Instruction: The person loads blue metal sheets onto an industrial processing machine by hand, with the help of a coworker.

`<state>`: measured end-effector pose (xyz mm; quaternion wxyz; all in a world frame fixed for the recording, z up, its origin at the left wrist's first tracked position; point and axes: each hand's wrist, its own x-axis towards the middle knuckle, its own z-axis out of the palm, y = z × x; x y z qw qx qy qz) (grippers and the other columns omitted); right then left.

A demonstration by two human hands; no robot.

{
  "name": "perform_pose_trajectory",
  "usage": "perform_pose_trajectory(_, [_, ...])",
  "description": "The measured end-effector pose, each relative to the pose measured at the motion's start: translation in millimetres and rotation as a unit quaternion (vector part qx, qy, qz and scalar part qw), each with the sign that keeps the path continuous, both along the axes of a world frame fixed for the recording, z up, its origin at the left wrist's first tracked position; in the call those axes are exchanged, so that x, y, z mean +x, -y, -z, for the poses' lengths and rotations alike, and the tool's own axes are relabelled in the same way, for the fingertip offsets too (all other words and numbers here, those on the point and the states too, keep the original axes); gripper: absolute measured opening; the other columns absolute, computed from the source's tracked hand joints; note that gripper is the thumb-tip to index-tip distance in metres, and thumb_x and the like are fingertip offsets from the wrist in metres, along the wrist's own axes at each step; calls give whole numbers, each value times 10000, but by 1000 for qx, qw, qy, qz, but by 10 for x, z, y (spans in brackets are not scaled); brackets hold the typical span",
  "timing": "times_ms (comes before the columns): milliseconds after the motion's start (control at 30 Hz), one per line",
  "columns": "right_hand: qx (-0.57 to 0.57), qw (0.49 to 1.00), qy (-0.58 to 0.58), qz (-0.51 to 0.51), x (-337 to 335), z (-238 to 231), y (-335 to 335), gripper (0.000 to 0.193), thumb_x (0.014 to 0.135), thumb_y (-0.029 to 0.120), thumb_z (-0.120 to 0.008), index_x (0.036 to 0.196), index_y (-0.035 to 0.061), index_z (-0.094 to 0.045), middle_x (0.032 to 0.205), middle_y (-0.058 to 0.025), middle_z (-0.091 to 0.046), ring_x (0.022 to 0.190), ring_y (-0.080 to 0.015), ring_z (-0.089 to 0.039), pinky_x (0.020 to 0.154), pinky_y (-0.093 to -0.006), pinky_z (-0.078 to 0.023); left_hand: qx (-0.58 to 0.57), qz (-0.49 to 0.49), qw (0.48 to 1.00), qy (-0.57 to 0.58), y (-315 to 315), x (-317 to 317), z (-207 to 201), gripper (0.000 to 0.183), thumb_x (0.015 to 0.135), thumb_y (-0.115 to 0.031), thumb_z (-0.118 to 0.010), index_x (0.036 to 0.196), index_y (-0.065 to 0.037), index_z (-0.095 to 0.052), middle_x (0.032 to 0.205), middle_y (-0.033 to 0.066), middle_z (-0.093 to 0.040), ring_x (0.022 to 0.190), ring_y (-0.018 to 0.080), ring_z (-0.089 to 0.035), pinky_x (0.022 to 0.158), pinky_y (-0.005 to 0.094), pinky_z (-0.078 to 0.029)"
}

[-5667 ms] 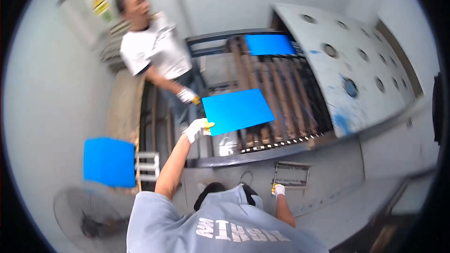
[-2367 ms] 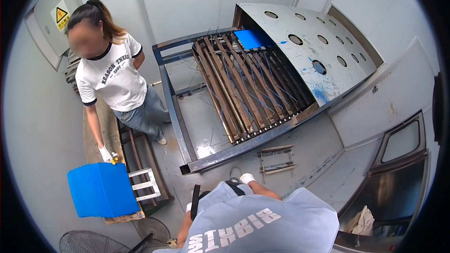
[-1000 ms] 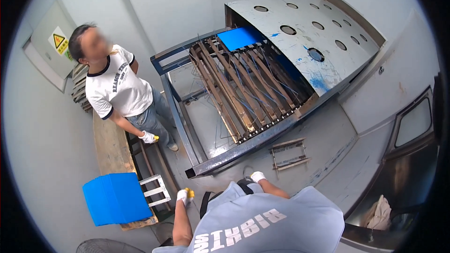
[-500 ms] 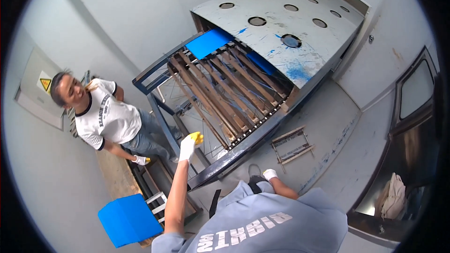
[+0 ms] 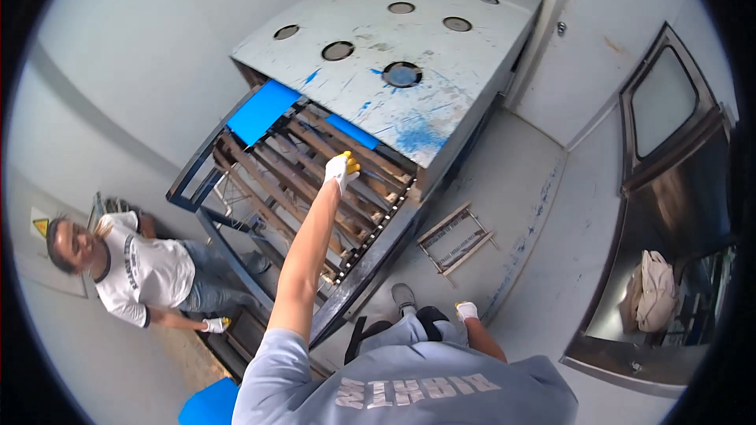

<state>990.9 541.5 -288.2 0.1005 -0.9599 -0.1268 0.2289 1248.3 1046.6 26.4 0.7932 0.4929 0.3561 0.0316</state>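
Note:
My left hand (image 5: 342, 169), in a white glove with yellow fingertips, reaches out above the long brown bars (image 5: 311, 201) of a dark blue machine frame. Its fingers are curled, and I see nothing in them. A blue sheet (image 5: 265, 112) rests on the far left of the bars. Another blue sheet (image 5: 352, 131) lies partly under the front edge of the large grey cover (image 5: 370, 98), just beyond my left hand. My right hand (image 5: 466, 311), gloved too, hangs low beside my leg, its fingers mostly hidden.
At left, a co-worker (image 5: 153, 267) in a white shirt and gloves stands by the frame. Blue material (image 5: 209, 403) lies on a table at lower left. On the floor sits a small rectangular frame (image 5: 455, 240). A beige cloth (image 5: 655, 291) lies on the dark metal unit at right.
My left hand has moved forward from the frame's near left side to above the bars, near the cover. The view has shifted, and the co-worker appears lower and further left.

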Motion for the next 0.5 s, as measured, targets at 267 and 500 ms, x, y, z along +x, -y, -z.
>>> perform_pose_trajectory(267, [59,947,-193,251,-1222,504,1208,169,689,190,-427,713,83,-556,674,-121,-553,597,-241,-543,517,-318,-436,-75,-46,993,-76,93,879,524,65,716,-164,-499,747,-107,-497,680,50,-502,547,170,-488,420,305,-383])
perform_pose_trajectory(500, [-91,974,-202,48,-822,-308,417,265,648,250,-376,695,86,-578,770,-147,-539,755,-284,-516,658,-375,-398,66,13,996,53,-148,310,30,63,690,-94,-497,681,-63,-443,607,66,-468,497,169,-450,439,317,-394])
